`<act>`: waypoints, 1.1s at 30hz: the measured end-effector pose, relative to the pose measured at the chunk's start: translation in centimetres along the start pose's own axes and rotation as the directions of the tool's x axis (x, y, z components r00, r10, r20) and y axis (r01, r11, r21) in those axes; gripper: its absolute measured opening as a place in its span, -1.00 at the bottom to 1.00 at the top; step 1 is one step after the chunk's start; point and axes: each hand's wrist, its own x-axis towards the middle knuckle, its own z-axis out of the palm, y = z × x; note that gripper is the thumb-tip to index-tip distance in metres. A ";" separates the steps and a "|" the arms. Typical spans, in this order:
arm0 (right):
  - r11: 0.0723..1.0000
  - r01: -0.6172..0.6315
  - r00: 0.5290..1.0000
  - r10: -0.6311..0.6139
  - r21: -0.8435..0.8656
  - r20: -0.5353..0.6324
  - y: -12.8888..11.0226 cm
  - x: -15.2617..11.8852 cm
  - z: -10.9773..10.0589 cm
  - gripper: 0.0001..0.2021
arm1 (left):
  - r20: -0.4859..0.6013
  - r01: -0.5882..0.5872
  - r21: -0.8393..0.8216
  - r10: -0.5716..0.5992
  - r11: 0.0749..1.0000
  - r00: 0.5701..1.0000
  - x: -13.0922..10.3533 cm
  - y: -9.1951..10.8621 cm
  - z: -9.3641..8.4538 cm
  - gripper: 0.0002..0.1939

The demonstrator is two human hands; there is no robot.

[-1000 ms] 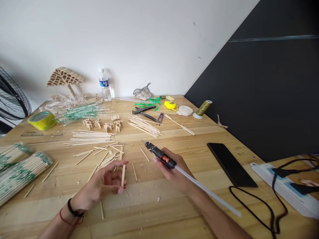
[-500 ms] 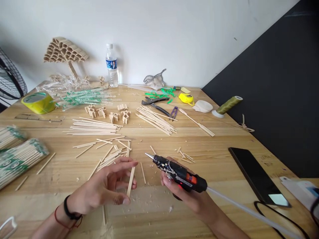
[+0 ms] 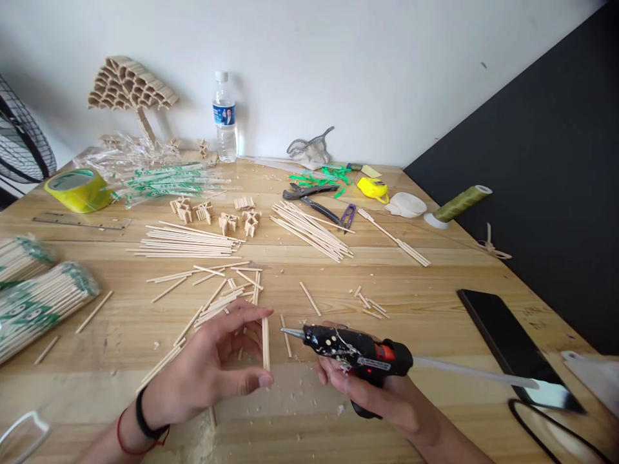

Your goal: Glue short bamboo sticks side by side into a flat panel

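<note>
Between thumb and fingertips, my left hand (image 3: pixel 207 357) holds a short bundle of wooden sticks (image 3: pixel 265 345) upright by its two ends. My right hand (image 3: pixel 382 399) is wrapped round a black hot glue gun (image 3: pixel 358 351), whose metal nozzle points left at the bundle, a small gap apart from it. A clear glue stick (image 3: pixel 476 372) trails from the gun's back, and a red light glows on its side. Loose short sticks (image 3: pixel 225 306) lie just behind my left hand, and a single stick (image 3: pixel 286 336) lies on the table beneath the nozzle.
Rows of longer sticks (image 3: pixel 193 243) and small stick assemblies (image 3: pixel 227 222) lie farther back. Pliers (image 3: pixel 316 205), purple snips (image 3: pixel 347 216) and a yellow tape measure (image 3: pixel 372 188) sit beyond. A phone (image 3: pixel 512 341) lies right, bagged sticks (image 3: pixel 43 309) left. A bottle (image 3: pixel 225 122) stands by the wall.
The bundle has turned more upright in my left hand. The glue gun has swung more level and lower, its nozzle now facing the middle of the bundle. The whole view has shifted slightly.
</note>
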 end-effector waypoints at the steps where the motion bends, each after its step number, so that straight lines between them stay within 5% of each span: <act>1: 0.999 0.000 0.999 -0.002 0.036 0.034 -0.1 0.1 0.1 -0.73 | -0.003 -0.032 0.113 0.032 0.993 0.999 -0.2 0.0 0.3 -0.40; 6: 0.999 -0.040 0.999 0.039 0.025 0.010 -0.5 0.6 1.4 -0.67 | 0.099 -0.268 0.656 0.272 0.705 0.957 -1.3 -0.3 2.5 -0.24; 9: 0.988 -0.128 0.991 0.125 -0.086 -0.047 -0.5 0.5 2.4 -0.62 | 0.160 -0.326 0.790 0.339 0.519 0.927 -2.0 -0.5 3.3 -0.24; 13: 0.981 -0.131 0.991 0.129 -0.144 -0.021 -0.7 0.2 3.4 -0.67 | 0.183 -0.331 0.861 0.372 0.387 0.910 -2.2 -0.7 3.5 -0.31; 33: 0.998 -0.060 0.990 0.059 -0.005 -0.129 -2.9 0.1 5.0 -0.76 | 0.175 -0.327 0.901 0.450 0.285 0.876 -1.5 0.0 3.8 -0.46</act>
